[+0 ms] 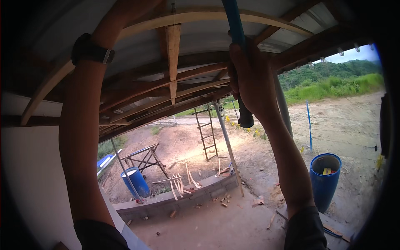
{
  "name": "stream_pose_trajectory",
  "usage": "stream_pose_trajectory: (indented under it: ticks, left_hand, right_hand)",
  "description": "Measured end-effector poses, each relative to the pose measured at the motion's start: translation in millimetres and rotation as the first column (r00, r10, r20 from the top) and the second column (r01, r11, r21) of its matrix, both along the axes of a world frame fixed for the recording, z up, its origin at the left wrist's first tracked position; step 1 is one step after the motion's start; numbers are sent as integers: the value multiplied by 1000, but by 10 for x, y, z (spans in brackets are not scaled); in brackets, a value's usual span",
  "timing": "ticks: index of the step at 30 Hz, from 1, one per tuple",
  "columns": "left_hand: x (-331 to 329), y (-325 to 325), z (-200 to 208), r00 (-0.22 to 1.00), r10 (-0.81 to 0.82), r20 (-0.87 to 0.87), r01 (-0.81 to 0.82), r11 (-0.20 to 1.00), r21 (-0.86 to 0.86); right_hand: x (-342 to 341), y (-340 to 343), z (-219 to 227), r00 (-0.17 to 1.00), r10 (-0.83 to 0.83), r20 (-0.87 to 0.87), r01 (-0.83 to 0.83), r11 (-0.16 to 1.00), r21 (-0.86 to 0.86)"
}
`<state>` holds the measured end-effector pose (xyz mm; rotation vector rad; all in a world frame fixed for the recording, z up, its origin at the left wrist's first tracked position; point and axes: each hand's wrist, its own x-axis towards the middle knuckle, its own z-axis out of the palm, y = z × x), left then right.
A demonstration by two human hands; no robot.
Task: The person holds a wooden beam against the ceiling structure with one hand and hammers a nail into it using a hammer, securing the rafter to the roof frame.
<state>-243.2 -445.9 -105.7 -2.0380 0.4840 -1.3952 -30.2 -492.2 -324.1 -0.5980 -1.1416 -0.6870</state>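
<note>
Raised overhead, my right hand (252,79) is closed around what looks like a hammer (234,23), with a blue shaft and a black grip. Its head lies beyond the top edge. My left hand (135,5) reaches up beside a curved wooden strip (200,16) of the ceiling frame. The left fingers are cut off by the picture's top edge, so what they touch is hidden. A thin nail (173,7) sticks up near the upper end of a short wooden piece (173,41), between my two hands. A dark watch (89,51) is on my left wrist.
Wooden rafters (196,75) run under metal roofing. Below are a low block wall (208,189) with wood strips, a blue drum (136,182), and an open blue barrel (325,179) at right. A ladder (206,133) stands beyond a post (227,141). A white wall (31,179) is at left.
</note>
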Motion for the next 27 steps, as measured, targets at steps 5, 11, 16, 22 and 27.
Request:
stream_pose_trajectory:
  ticks: [5,11,16,22,27]
  left_hand:
    - [123,328,13,985,133,110,-141,987,75]
    - [126,1119,643,955,-284,83,287,957,-27]
    - [474,476,168,897,-443,16,429,877,215]
    - [811,635,247,856,-513,70,500,854,144]
    - [615,870,310,939,-312,144,294,947,129]
  right_hand:
    - [151,-163,-418,991,-134,-19,132,988,-85]
    - [45,-77,-964,974,-225,17,225,965,-134]
    - [109,-362,-1156,937,-334,-101,289,905,-312]
    - [311,-472,-1263,911,-404,-86,350,864,-361]
    - [-57,-438,-1106,951,-257,-170,159,882,-443]
